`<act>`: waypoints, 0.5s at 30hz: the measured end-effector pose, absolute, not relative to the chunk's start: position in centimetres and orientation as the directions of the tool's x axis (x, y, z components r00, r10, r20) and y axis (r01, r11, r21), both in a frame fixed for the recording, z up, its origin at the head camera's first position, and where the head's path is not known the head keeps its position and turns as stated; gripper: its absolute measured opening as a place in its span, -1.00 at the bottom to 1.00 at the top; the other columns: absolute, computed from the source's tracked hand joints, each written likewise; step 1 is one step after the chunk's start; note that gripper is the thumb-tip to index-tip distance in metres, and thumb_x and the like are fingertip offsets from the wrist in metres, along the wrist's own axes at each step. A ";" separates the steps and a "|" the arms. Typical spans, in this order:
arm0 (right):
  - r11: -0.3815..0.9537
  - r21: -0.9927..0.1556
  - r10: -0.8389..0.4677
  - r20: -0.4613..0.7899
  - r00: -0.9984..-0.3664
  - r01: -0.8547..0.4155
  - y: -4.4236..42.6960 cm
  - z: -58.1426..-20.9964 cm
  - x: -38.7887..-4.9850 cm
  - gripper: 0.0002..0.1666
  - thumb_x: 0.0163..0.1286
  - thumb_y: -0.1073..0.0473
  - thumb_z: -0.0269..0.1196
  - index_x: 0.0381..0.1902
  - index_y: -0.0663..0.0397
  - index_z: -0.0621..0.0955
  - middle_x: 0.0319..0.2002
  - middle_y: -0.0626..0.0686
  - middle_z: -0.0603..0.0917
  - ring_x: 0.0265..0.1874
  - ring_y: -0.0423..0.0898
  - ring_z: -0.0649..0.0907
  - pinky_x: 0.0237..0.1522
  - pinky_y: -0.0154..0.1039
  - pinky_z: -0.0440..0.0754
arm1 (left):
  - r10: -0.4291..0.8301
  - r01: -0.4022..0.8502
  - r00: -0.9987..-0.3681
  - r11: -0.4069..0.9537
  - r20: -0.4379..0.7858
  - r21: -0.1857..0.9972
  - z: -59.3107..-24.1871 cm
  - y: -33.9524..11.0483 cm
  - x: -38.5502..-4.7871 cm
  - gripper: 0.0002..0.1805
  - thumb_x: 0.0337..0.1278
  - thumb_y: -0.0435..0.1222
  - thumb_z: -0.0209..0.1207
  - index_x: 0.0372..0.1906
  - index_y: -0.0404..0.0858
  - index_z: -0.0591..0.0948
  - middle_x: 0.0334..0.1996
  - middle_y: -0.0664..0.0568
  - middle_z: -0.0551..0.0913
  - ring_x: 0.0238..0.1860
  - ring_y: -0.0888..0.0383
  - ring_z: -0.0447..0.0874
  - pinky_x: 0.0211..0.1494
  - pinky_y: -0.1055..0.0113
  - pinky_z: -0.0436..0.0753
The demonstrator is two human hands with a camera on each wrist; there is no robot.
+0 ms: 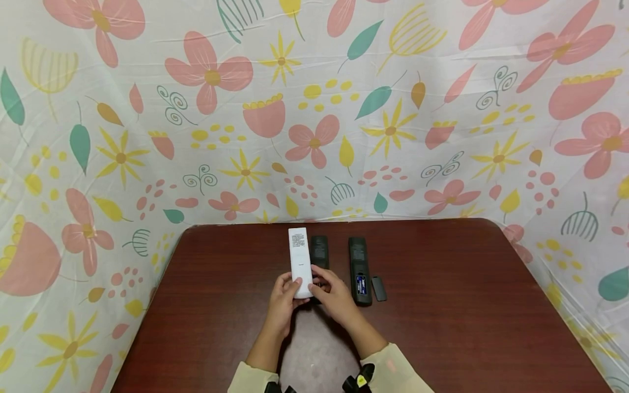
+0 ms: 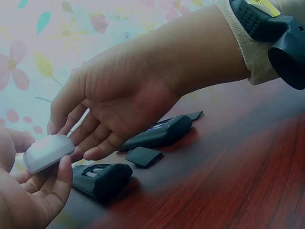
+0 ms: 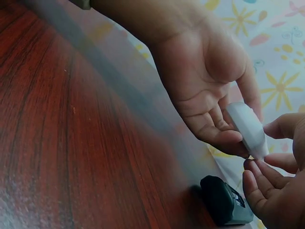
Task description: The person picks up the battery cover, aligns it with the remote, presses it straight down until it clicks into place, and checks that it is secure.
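A white remote control (image 1: 301, 262) is held back side up, its far end pointing away over the table. The left hand (image 1: 281, 307) grips its near end from the left, thumb on the back face and fingers underneath. From the other side the right hand (image 1: 338, 299) pinches the near end at its right edge. In the left wrist view the white remote (image 2: 49, 153) shows its rounded end between both hands. The right wrist view has the remote (image 3: 248, 130) between the left hand (image 3: 200, 81) and the right hand (image 3: 286, 188).
A black remote (image 1: 320, 250) lies partly under the hands. Right of it is another black remote (image 1: 360, 267), its battery bay uncovered with blue batteries inside, beside a loose dark cover (image 1: 379, 289). Another cover (image 2: 144, 156) lies between the black remotes. Floral cloth (image 1: 314, 142) hangs behind the table (image 1: 442, 305).
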State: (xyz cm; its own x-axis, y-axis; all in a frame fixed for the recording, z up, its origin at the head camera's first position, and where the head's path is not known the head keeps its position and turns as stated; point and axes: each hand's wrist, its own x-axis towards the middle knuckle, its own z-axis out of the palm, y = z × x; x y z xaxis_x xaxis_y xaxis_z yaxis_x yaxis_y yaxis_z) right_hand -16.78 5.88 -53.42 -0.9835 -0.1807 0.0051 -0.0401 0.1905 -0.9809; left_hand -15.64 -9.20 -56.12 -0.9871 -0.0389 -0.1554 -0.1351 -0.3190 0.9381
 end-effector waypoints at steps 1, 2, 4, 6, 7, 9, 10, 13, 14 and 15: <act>0.190 -0.981 -0.187 0.006 -0.982 -0.042 5.8 -52.8 -16.5 -0.42 0.40 0.28 0.29 0.37 0.16 0.51 0.18 0.22 0.62 0.07 0.13 0.65 -0.10 -0.35 0.60 | -0.048 -0.149 -0.984 -0.320 -0.173 0.935 -56.0 -9.2 -15.7 -0.53 0.47 -0.26 0.10 0.29 -0.40 0.29 -0.08 0.01 0.67 -0.31 0.23 0.67 -0.21 0.37 0.69; 0.193 -0.980 -0.194 -0.002 -0.981 -0.036 5.8 -52.2 -16.2 -0.43 0.41 0.29 0.27 0.37 0.19 0.51 0.17 0.24 0.62 0.05 0.13 0.66 -0.11 -0.35 0.60 | -0.054 -0.155 -0.982 -0.323 -0.182 0.933 -56.0 -9.3 -15.7 -0.52 0.47 -0.26 0.10 0.30 -0.41 0.28 -0.08 0.00 0.67 -0.32 0.23 0.66 -0.21 0.37 0.68; 0.196 -0.980 -0.207 -0.016 -0.978 -0.026 5.7 -51.4 -15.9 -0.44 0.42 0.32 0.25 0.36 0.25 0.50 0.15 0.30 0.61 0.01 0.15 0.67 -0.15 -0.36 0.62 | -0.065 -0.164 -0.979 -0.320 -0.195 0.933 -56.0 -9.4 -15.8 -0.50 0.47 -0.27 0.09 0.32 -0.43 0.26 -0.09 -0.01 0.66 -0.31 0.23 0.66 -0.20 0.36 0.68; 0.189 -0.982 -0.218 -0.013 -0.976 -0.029 5.6 -51.7 -15.9 -0.44 0.43 0.31 0.25 0.36 0.25 0.50 0.15 0.33 0.61 -0.02 0.15 0.68 -0.18 -0.39 0.62 | -0.074 -0.164 -0.978 -0.314 -0.196 0.935 -56.0 -9.5 -15.8 -0.50 0.48 -0.26 0.09 0.32 -0.43 0.26 -0.08 -0.01 0.66 -0.31 0.23 0.65 -0.19 0.34 0.68; 0.182 -0.983 -0.218 -0.009 -0.976 -0.032 5.6 -52.1 -16.1 -0.45 0.43 0.31 0.25 0.36 0.24 0.50 0.17 0.32 0.60 -0.01 0.15 0.68 -0.19 -0.40 0.62 | -0.077 -0.161 -0.978 -0.308 -0.193 0.937 -56.0 -9.6 -15.7 -0.49 0.48 -0.25 0.09 0.32 -0.44 0.26 -0.08 -0.02 0.65 -0.31 0.22 0.65 -0.18 0.33 0.68; 0.172 -0.984 -0.224 0.002 -0.974 -0.041 5.5 -53.3 -16.5 -0.44 0.43 0.31 0.25 0.37 0.22 0.50 0.23 0.30 0.57 0.04 0.16 0.67 -0.18 -0.41 0.62 | -0.084 -0.160 -0.978 -0.297 -0.192 0.941 -56.0 -9.7 -15.7 -0.48 0.48 -0.24 0.09 0.33 -0.44 0.26 -0.06 -0.05 0.64 -0.30 0.22 0.65 -0.16 0.32 0.68; 0.163 -0.986 -0.230 0.006 -0.973 -0.045 5.4 -53.9 -16.7 -0.44 0.43 0.31 0.25 0.37 0.19 0.50 0.27 0.28 0.55 0.06 0.17 0.66 -0.18 -0.42 0.62 | -0.088 -0.160 -0.977 -0.295 -0.193 0.942 -55.9 -9.7 -15.7 -0.48 0.48 -0.23 0.09 0.33 -0.45 0.26 -0.05 -0.06 0.64 -0.30 0.22 0.65 -0.16 0.31 0.68; 0.133 -0.989 -0.270 0.032 -0.962 -0.070 5.4 -54.4 -16.8 -0.44 0.43 0.30 0.25 0.38 0.17 0.50 0.38 0.23 0.48 0.14 0.19 0.64 -0.15 -0.43 0.63 | -0.098 -0.165 -0.975 -0.292 -0.200 0.942 -55.9 -9.9 -15.7 -0.48 0.49 -0.22 0.09 0.33 -0.45 0.27 -0.04 -0.09 0.64 -0.31 0.22 0.64 -0.16 0.33 0.67; 0.125 -0.989 -0.283 0.039 -0.958 -0.077 5.4 -54.5 -16.8 -0.44 0.44 0.29 0.25 0.38 0.17 0.50 0.40 0.23 0.46 0.17 0.19 0.63 -0.12 -0.44 0.63 | -0.101 -0.166 -0.974 -0.293 -0.204 0.942 -55.9 -9.9 -15.7 -0.47 0.49 -0.21 0.09 0.33 -0.45 0.28 -0.03 -0.09 0.64 -0.31 0.23 0.64 -0.17 0.34 0.67; 0.120 -0.990 -0.295 0.038 -0.955 -0.076 5.4 -54.6 -16.8 -0.44 0.44 0.29 0.25 0.38 0.16 0.50 0.42 0.21 0.45 0.18 0.20 0.63 -0.09 -0.45 0.63 | -0.103 -0.170 -0.973 -0.292 -0.208 0.941 -55.9 -9.9 -15.7 -0.47 0.49 -0.21 0.09 0.33 -0.44 0.28 -0.03 -0.09 0.64 -0.32 0.23 0.64 -0.17 0.35 0.67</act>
